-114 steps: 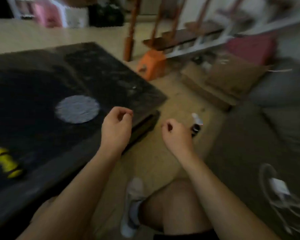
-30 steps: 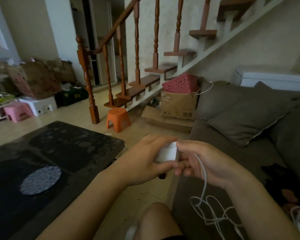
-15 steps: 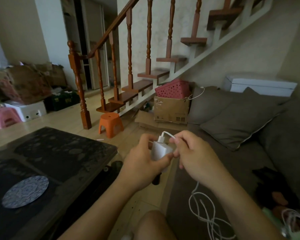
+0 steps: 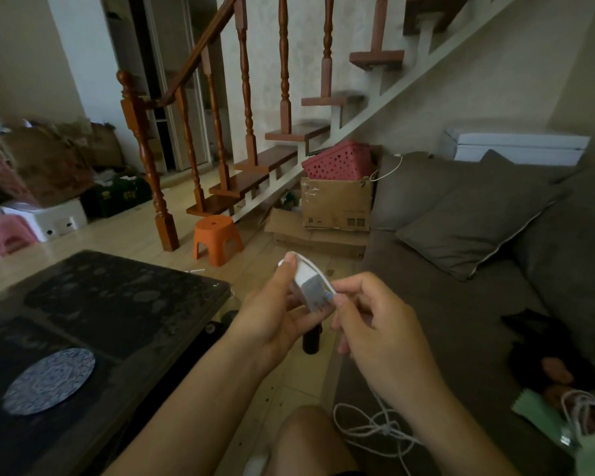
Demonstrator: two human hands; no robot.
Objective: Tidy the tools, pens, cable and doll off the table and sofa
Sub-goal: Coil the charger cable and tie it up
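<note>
We hold a white charger (image 4: 310, 286) in our left hand (image 4: 268, 317), the fingers curled round its body and the thumb pressed on its top end. Our right hand (image 4: 382, 331) pinches the white cable (image 4: 385, 429) just beside the charger, where it passes over the block. From that hand the cable drops into loose, tangled loops on the seat of the sofa (image 4: 461, 304), next to our knee.

Further right on the sofa lies the doll (image 4: 557, 369), dark-haired, with a green cloth (image 4: 536, 410) and a second bundle of pale cord (image 4: 584, 407) beside it.

The dark table (image 4: 117, 304) is on our left and bears a round patterned mat (image 4: 49, 381).

A cardboard box (image 4: 337, 204) stands on the floor against the end of the sofa. A pink perforated basket (image 4: 337, 159) sits tilted on top of it. We cannot tell what is inside either one.

An orange stool (image 4: 217, 240) stands at the foot of the stairs, and a small dark bottle (image 4: 311, 341) stands on the floor below our hands.
</note>
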